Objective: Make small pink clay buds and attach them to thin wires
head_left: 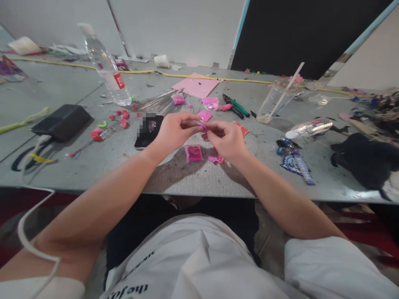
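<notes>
My left hand (175, 132) and my right hand (227, 139) meet above the grey table (77, 166), fingers pinched together on a small pink piece (202, 126) held between them. Just below the hands lies a small pink bag (193, 153), and pink scraps (216, 159) lie under my right hand. A phone (149, 131) rests flat beside my left hand. More pink bags (205, 115) and a pink sheet (196, 87) lie farther back.
A clear water bottle (107, 68) leans at the back left, near a black box (62, 121) with a white cable. Red bits (121, 118), thin wires (158, 101), green-handled pliers (236, 107), a plastic cup with straw (276, 101), keys (293, 160) and black cloth (364, 160) are scattered around.
</notes>
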Tool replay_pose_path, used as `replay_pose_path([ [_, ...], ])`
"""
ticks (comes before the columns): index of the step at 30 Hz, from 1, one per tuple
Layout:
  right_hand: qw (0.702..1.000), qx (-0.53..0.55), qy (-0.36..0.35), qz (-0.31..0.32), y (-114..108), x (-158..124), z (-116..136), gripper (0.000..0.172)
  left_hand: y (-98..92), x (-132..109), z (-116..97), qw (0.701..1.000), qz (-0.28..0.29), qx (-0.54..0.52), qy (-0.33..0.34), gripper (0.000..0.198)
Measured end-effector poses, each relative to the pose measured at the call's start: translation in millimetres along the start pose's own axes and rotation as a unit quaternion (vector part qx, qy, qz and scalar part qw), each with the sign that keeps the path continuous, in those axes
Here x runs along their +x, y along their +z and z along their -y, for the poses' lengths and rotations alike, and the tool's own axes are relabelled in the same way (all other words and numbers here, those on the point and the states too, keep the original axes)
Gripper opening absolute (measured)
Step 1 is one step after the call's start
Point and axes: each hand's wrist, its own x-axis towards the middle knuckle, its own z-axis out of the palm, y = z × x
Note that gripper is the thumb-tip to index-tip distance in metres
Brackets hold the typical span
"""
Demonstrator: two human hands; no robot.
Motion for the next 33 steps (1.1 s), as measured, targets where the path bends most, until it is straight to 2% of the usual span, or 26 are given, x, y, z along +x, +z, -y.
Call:
replay_pose_path([
  [3,1.0,0.002,-0.003,-0.006,-1,1,1,0.017,1.6,-1,-1,1.0,0.006,-0.017,0.008,0.033],
  [7,0.999,-0.039,-0.005,-0.03,-5,4,5,0.004,5.1,-5,-5,0.999,0.027,-0.037,0.018,0.027],
  [11,0.998,-0.033,0.0,-0.051,-6,6,4,0.015,4.3,-5,-8,0.998,0.033,-0.049,0.022,0.027],
  [14,0.999,-0.024,-0.011,-0.029,-4,4,1,0.01,1.9,-3,-7,0.997,0.06,-0.053,0.005,0.029],
  [16,1.0,-0.016,-0.015,-0.008,-3,3,1,0.008,0.4,-1,-5,0.998,0.058,-0.036,0.003,0.028],
  [19,1.0,0.014,0.002,0.01,-3,1,3,0.018,-1.2,1,-2,0.999,0.035,0.023,0.03,0.025],
  [25,1.0,-0.001,0.023,-0.006,-4,2,12,0.013,-0.2,-1,-4,0.994,0.045,0.088,0.054,0.022],
  [30,0.996,-0.042,-0.041,-0.063,-5,3,7,0.013,3.0,-5,-10,0.997,0.067,0.011,0.023,0.02],
  [33,0.988,-0.103,-0.098,-0.06,-4,2,5,0.006,3.7,-5,-11,0.997,0.07,-0.038,-0.008,0.025],
])
